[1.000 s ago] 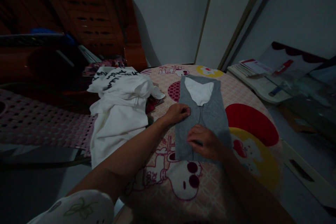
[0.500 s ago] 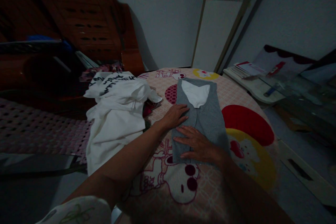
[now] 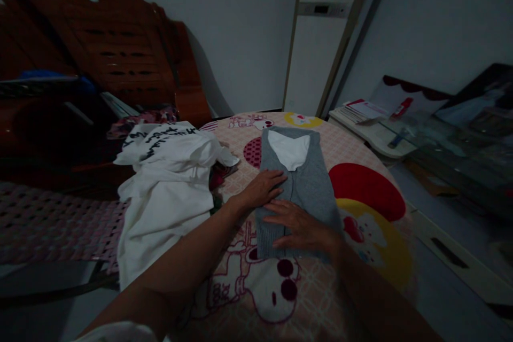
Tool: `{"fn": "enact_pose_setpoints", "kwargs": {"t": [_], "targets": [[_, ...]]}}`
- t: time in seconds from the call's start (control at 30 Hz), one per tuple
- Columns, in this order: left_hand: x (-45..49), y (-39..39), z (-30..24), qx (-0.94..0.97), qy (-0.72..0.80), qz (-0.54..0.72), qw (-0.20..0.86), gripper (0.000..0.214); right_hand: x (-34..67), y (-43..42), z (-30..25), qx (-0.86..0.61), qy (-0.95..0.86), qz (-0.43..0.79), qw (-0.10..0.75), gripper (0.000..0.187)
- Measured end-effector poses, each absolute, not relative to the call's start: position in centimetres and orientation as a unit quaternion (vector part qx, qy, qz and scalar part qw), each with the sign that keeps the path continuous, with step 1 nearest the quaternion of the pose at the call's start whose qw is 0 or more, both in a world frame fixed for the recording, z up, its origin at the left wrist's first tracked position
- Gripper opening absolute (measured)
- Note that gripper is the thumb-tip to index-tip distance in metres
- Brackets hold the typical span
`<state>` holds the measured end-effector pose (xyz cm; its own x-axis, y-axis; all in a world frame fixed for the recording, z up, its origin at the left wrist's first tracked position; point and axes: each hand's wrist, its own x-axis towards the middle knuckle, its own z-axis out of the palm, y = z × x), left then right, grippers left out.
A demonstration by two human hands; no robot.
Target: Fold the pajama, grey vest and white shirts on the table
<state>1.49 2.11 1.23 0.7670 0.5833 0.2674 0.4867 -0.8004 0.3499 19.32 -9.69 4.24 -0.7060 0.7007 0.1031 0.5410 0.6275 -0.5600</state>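
Observation:
A grey knitted vest (image 3: 310, 187) with a white collar insert (image 3: 289, 149) lies flat and folded narrow on a round table with a pink cartoon-print cloth (image 3: 372, 192). My left hand (image 3: 264, 188) rests flat on the vest's left edge, fingers stretched out. Just below it my right hand (image 3: 298, 224) presses flat on the lower part of the vest, fingers spread and pointing left. Neither hand holds anything.
A heap of white clothes with black lettering (image 3: 168, 171) lies at the table's left edge. Dark wooden furniture (image 3: 120, 59) stands behind it. A low shelf with papers and booklets (image 3: 368, 123) is at the right, by a white door (image 3: 320, 43).
My right hand went from a curled grip on the vest's lower middle to lying flat with fingers spread. My left hand stayed on the left edge. The camera tilted slightly.

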Motion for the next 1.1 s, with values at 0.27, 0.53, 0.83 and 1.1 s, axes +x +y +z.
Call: {"fn": "enact_pose_setpoints", "kwargs": {"t": [0.27,0.53,0.83,1.1], "targets": [[0.0,2.6,2.2,0.929,0.251,0.179,0.206,0.051,26.9,-7.2,5.0,-0.569,-0.689,0.215,0.395,0.027],[1.3,0.6,2.7,0.94,0.196,0.174,0.221,0.06,29.0,-6.2,3.1,-0.581,-0.667,0.181,0.43,0.026],[3.0,0.2,1.3,0.936,0.192,0.226,0.188,0.053,26.2,-5.6,1.9,-0.486,-0.797,0.101,0.343,0.016],[4.7,1.7,3.2,0.931,0.278,0.214,0.105,0.031,25.8,-5.4,2.1,-0.52,-0.781,0.093,0.333,0.016]]}}
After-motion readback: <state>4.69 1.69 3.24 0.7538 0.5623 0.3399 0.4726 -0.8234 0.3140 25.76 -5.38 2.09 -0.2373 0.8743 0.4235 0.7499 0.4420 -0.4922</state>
